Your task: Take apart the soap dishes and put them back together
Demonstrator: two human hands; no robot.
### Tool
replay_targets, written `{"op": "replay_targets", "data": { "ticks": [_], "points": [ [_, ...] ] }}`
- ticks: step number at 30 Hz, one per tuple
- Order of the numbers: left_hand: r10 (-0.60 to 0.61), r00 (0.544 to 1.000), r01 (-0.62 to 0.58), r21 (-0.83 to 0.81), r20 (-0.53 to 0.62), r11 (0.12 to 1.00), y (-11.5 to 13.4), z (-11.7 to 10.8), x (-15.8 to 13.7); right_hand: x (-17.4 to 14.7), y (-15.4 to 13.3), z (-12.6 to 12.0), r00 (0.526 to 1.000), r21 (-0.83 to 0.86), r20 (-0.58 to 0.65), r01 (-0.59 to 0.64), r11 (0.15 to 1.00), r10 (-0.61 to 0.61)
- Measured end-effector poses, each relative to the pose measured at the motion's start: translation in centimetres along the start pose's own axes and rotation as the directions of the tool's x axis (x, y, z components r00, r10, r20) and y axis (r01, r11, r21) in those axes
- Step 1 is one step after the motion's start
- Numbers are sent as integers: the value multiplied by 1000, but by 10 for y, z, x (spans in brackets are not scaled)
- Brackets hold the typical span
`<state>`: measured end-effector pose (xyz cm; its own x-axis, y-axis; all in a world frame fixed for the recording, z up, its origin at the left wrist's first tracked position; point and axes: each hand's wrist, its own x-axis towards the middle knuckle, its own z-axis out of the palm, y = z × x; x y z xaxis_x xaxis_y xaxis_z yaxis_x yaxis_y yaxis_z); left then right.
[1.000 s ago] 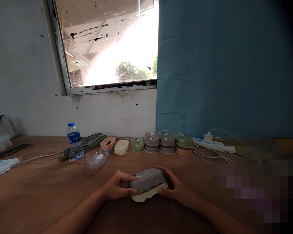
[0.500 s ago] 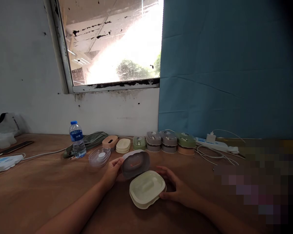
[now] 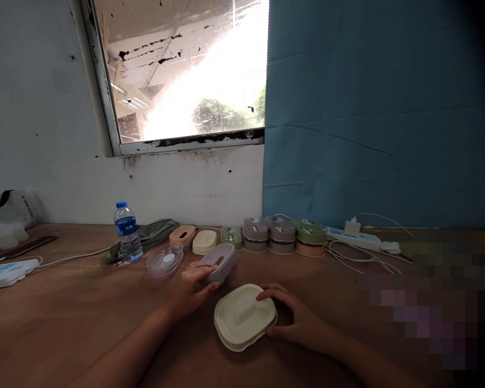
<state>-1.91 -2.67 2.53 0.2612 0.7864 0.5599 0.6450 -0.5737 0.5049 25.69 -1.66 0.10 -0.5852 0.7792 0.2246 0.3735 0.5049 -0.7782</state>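
Note:
My left hand [image 3: 194, 288] grips a greyish-lilac plastic cover [image 3: 222, 263] with an oval slot, tilted and held above the tabletop. My right hand [image 3: 291, 318] has its thumb and fingers on the right side of a cream plastic piece [image 3: 244, 318], shaped as a rounded rectangle with a raised bar in its middle. This cream piece lies on the table, its underside hidden. To the left of the cover sits a clear plastic tray [image 3: 165, 264] with a white disc [image 3: 167, 261] in it.
Along the wall stand a peach box [image 3: 181, 237], a cream box [image 3: 204, 242], a small green box [image 3: 231, 235] and several stacked grey and green boxes [image 3: 281, 234]. A water bottle [image 3: 127, 231] stands at left; power strips [image 3: 355, 239] and cables lie on both sides.
My left hand has turned the greyish cover over, so its slotted outside now shows instead of its hollow inside. My right hand's fingers have moved onto the top of the cream piece.

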Motion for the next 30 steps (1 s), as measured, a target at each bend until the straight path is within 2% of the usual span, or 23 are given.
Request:
{"op": "replay_targets", "data": {
  "ticks": [2, 4, 6, 8, 12, 16, 23, 30],
  "points": [
    [42, 999, -36, 166, -34, 986, -5, -7, 8, -1, -1, 0, 1000, 13, 2, -12, 1000, 12],
    [28, 996, -1, 321, -80, 947, -16, -19, 24, -2, -2, 0, 1000, 29, 6, -26, 999, 25],
    [-17, 994, 64, 450, -107, 891, -32, -35, 45, -3, -2, -1, 999, 34, 9, -33, 999, 33],
    [-110, 988, 150, 581, -104, 800, -51, -50, 69, -3, -2, -1, 999, 29, 6, -33, 999, 33],
    [-208, 973, 224, 640, -102, 735, -88, -69, 101, -3, -2, -1, 1000, 23, 5, -29, 999, 29],
    [-278, 959, 242, 691, -61, 682, -108, -66, 109, -4, -4, -1, 1000, 23, 12, -27, 999, 27],
    [-334, 942, 240, 742, -24, 626, -117, -57, 108, -5, -4, -2, 999, 33, 25, -28, 999, 28],
    [-348, 938, 231, 754, -4, 615, -118, -55, 112, -5, -7, -2, 999, 26, 29, -33, 999, 32]
  ]
}}
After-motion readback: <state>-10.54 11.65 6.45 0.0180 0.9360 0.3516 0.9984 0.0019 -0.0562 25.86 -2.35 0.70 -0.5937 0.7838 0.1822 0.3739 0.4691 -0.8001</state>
